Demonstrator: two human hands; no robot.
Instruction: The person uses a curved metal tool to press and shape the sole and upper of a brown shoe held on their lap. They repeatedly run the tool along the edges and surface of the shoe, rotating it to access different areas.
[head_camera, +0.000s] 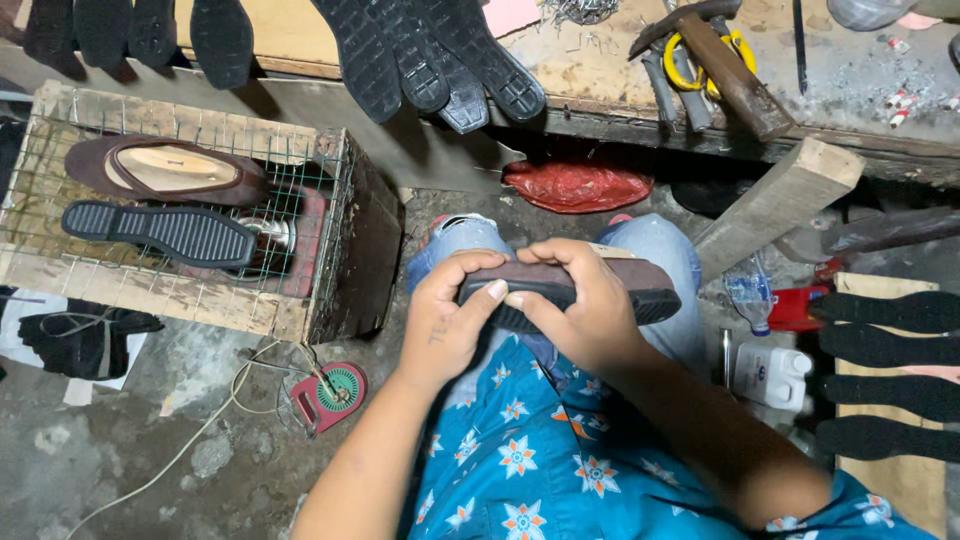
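Both hands, left hand (447, 318) and right hand (580, 310), grip a brown shoe (560, 285) with black sole over the knees, right of the wire-topped crate (300, 300); firm, even thumb pressure along the sole edge appears advisable.

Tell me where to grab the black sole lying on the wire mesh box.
Probably grip the black sole across its narrow middle, coming from above. It lies flat, tread up, on the wire mesh box, long axis left to right. The brown shoe sits close behind, so fingers fit best over front and back edges.
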